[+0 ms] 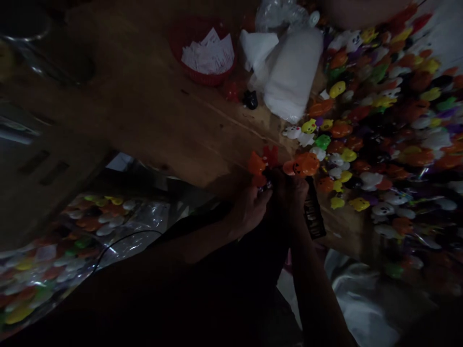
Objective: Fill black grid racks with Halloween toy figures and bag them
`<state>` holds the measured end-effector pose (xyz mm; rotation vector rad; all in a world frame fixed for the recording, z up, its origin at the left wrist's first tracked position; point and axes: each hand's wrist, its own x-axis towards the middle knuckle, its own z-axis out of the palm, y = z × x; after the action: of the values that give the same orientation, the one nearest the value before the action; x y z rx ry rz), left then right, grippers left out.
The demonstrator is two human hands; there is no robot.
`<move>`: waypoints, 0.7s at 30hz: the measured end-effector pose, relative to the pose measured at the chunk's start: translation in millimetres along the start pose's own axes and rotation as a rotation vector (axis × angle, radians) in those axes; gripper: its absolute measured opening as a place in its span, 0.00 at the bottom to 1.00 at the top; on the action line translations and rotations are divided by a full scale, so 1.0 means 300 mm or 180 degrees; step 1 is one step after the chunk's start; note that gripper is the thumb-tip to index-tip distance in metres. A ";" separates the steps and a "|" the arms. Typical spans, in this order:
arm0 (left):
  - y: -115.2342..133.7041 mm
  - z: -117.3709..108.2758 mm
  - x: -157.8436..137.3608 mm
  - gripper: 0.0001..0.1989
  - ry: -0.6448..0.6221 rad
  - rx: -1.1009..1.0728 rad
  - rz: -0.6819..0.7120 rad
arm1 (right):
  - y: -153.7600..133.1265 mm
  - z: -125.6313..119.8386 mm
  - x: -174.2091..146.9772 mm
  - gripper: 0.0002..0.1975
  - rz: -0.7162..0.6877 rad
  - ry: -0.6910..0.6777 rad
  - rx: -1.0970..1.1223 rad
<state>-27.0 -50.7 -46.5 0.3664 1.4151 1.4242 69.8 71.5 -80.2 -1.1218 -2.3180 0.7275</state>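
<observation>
The picture is dark, and both hands are close together at the near edge of the wooden table (pixel 159 130). My left hand (pixel 251 209) is closed, its fingers curled at a small orange and black toy (pixel 259 182). An orange toy (pixel 256 163) and a red toy (pixel 270 155) lie just beyond those fingers. My right hand (pixel 297 193) is closed too, with an orange pumpkin toy (pixel 304 165) with a black face at its fingertips. Shadow hides part of the grip. Beside the right wrist is a dark slotted tray (pixel 314 212).
A big heap of small colourful toys (pixel 405 149) covers the right side. A stack of white bags (pixel 291 72) and a red basket (pixel 206 79) with paper slips stand at the back. A clear bag of toys (pixel 97 221) sits below the table at left.
</observation>
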 end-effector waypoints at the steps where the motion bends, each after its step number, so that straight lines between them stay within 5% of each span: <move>1: -0.002 0.003 0.003 0.11 0.0014 0.0009 -0.0050 | 0.005 0.007 0.000 0.14 -0.0047 0.0080 0.0017; 6: -0.029 0.001 0.013 0.02 0.0138 -0.0572 -0.0028 | 0.009 0.019 0.015 0.16 -0.0214 0.0177 0.0356; 10: -0.037 -0.046 -0.016 0.14 -0.0305 -0.1131 0.0165 | 0.001 -0.024 0.037 0.13 -0.0524 0.0140 0.0347; 13: -0.035 -0.086 -0.052 0.23 -0.0184 -0.1068 0.0335 | -0.028 -0.090 0.024 0.14 -0.0849 0.0139 0.0095; 17: -0.048 -0.110 -0.082 0.24 0.0062 -0.0787 0.0584 | -0.121 -0.151 -0.097 0.15 -0.0736 0.0228 0.0280; 21: -0.068 -0.099 -0.097 0.18 0.0084 -0.0256 0.0856 | -0.220 -0.101 -0.233 0.13 -0.0459 -0.0043 0.1069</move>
<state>-29.9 -95.2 -59.2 0.5025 1.3626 1.7034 90.1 -11.9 -27.6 -0.7941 -2.1558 1.0231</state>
